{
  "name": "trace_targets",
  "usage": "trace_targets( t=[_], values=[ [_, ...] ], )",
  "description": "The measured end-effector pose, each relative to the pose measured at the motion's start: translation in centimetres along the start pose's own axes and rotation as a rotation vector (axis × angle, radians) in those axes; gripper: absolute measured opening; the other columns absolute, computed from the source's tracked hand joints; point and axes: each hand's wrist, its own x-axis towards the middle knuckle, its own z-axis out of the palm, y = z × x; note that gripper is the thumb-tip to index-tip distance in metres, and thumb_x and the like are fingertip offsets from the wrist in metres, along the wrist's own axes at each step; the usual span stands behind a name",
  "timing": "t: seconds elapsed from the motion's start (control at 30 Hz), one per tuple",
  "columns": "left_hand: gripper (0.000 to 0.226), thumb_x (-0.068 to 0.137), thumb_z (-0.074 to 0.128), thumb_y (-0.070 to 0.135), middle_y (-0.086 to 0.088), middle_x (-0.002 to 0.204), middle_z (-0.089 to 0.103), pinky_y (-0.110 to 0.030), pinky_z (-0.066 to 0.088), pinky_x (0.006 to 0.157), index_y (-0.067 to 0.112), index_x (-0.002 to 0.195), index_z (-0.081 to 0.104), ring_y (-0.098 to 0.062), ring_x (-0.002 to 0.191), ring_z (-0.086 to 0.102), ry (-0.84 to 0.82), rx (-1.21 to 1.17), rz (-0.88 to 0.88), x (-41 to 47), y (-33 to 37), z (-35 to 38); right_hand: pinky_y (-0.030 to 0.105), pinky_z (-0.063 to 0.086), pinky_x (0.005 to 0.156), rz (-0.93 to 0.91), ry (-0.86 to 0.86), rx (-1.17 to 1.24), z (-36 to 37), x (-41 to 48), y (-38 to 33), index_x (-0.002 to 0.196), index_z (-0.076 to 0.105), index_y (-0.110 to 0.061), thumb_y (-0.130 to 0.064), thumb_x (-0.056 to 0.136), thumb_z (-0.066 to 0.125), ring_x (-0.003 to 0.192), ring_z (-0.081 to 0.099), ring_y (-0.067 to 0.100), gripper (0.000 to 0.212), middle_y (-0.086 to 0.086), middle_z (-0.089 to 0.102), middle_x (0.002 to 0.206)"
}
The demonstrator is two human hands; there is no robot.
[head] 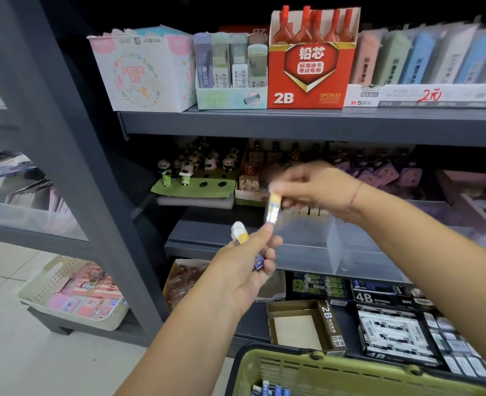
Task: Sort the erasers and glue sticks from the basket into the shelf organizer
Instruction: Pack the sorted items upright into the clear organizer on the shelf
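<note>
My right hand (316,190) pinches one glue stick (274,208) by its top end, and the stick hangs down, a bit blurry. My left hand (244,267) is curled round more glue sticks (240,232), white caps up. One left fingertip reaches up to the bottom of the hanging stick. Both hands are over the clear shelf organizer (307,244) on the middle shelf. At its far side stands a short row of small pale blocks (307,211); I cannot tell what they are. The green basket (278,367) is near me at the bottom, with some blue things (273,391) in it. Just past it sits an open brown box (328,321) marked 2B. Up on the top shelf is a red box (307,78) of red-topped packs. Far left, a cream basket (40,284) holds pink packs
</note>
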Motion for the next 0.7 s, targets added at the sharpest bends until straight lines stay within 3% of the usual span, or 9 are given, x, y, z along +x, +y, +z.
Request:
trace_targets(
  t=[0.07, 0.13, 0.23, 0.47, 0.63, 0.7],
  values=[
    [0.019, 0.086, 0.069, 0.017, -0.011, 0.075, 0.067, -0.015, 0.041, 0.038, 0.007, 0.099, 0.060, -0.005, 0.042, 0.050, 0.018, -0.036, -0.005, 0.2, 0.2, -0.1, 0.014, 0.047, 0.053, 0.016, 0.193, 0.010, -1.7, 0.9, 0.6, 0.082, 0.067, -0.015, -0.010, 0.087, 0.066, 0.055, 0.058, 0.006, 0.007, 0.000, 0.067, 0.066],
    [0.015, 0.086, 0.069, 0.017, -0.009, 0.070, 0.062, -0.015, 0.039, 0.037, 0.009, 0.092, 0.058, -0.006, 0.043, 0.048, 0.024, -0.045, -0.018, 0.3, 0.2, -0.2, 0.015, 0.049, 0.055, 0.041, 0.263, -0.077, -2.7, 1.5, 1.5, 0.083, 0.064, -0.018, -0.012, 0.088, 0.066, 0.060, 0.057, 0.011, 0.008, 0.008, 0.065, 0.074],
    [0.016, 0.087, 0.069, 0.019, -0.007, 0.065, 0.059, -0.016, 0.038, 0.036, 0.010, 0.082, 0.056, -0.008, 0.046, 0.045, 0.022, -0.028, -0.041, 0.3, 0.2, -0.1, 0.016, 0.050, 0.055, 0.061, 0.213, -0.114, -2.9, 1.9, 2.7, 0.081, 0.064, -0.017, -0.011, 0.088, 0.066, 0.063, 0.057, 0.013, 0.010, 0.010, 0.065, 0.078],
    [0.017, 0.087, 0.069, 0.019, -0.007, 0.065, 0.058, -0.015, 0.037, 0.037, 0.011, 0.080, 0.056, -0.009, 0.050, 0.044, 0.025, -0.050, -0.069, 0.3, 0.2, 0.2, 0.014, 0.050, 0.052, 0.121, 0.210, -0.211, -2.9, 3.2, 4.1, 0.079, 0.066, -0.020, -0.015, 0.090, 0.064, 0.057, 0.059, 0.008, 0.012, 0.004, 0.065, 0.069],
    [0.021, 0.085, 0.070, 0.023, -0.007, 0.066, 0.056, -0.016, 0.037, 0.037, 0.010, 0.078, 0.056, -0.010, 0.051, 0.043, 0.040, -0.044, -0.070, 0.3, 0.3, 0.1, 0.029, 0.056, 0.068, 0.120, 0.108, -0.188, -2.0, 3.0, 4.3, 0.081, 0.067, -0.012, -0.006, 0.083, 0.071, 0.063, 0.064, 0.013, 0.007, 0.009, 0.068, 0.076],
    [0.024, 0.084, 0.071, 0.027, -0.007, 0.067, 0.055, -0.016, 0.039, 0.038, 0.010, 0.078, 0.055, -0.010, 0.052, 0.044, 0.048, -0.038, -0.071, 0.1, 0.3, 0.3, 0.020, 0.052, 0.065, 0.092, 0.089, -0.299, -1.6, 2.6, 4.5, 0.084, 0.069, -0.011, -0.009, 0.082, 0.073, 0.063, 0.061, 0.009, 0.005, 0.004, 0.068, 0.075]
  ],
)
